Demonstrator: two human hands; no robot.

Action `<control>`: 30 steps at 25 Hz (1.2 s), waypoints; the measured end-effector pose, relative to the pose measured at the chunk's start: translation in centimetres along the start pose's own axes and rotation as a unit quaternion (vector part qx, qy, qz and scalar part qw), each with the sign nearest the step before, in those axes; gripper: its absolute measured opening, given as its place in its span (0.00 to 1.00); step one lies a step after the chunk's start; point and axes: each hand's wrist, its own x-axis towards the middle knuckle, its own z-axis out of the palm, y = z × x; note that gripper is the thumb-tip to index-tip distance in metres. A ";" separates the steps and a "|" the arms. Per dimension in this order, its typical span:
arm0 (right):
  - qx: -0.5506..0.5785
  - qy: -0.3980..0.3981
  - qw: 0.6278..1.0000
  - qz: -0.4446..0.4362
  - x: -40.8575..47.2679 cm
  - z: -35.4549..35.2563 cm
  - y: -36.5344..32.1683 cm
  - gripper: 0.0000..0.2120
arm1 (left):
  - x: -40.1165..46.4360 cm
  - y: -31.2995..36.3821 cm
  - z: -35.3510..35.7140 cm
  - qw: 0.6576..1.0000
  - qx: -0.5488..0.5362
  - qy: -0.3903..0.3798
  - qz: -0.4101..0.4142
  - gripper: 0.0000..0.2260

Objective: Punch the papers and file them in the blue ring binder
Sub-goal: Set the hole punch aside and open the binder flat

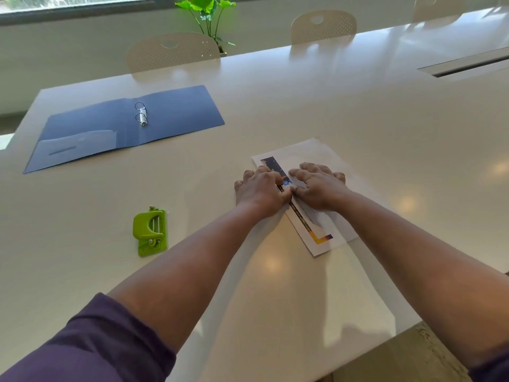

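Observation:
A stack of papers (305, 153) lies folded on the white table (358, 111), a printed colour strip showing along its left edge. My left hand (259, 191) and my right hand (319, 187) both press down on the papers near the fold, fingers spread and bent, thumbs meeting in the middle. The blue ring binder (170, 117) lies open flat at the far left, its metal rings (141, 114) standing up at the spine. A green hole punch (150, 231) sits on the table to the left of my left forearm.
Two pale chairs (173, 52) (323, 26) stand behind the far table edge, with a green plant (209, 12) between them. A cable slot (468, 64) is set into the table at the far right. The near table edge runs at the lower right.

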 end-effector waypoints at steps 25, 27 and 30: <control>0.144 -0.011 0.954 -0.264 -2.4 2.0 -20.3 0.41 | -12.6 -18.4 -9.2 0.953 -0.162 0.235 -0.103 0.12; 0.144 -0.035 0.951 -0.271 -2.3 2.8 -21.5 0.46 | -13.7 -20.0 -8.8 0.935 -0.218 0.220 -0.172 0.17; 0.135 -0.052 0.951 -0.274 -2.1 3.9 -22.5 0.51 | -14.3 -21.4 -8.0 0.910 -0.292 0.187 -0.228 0.15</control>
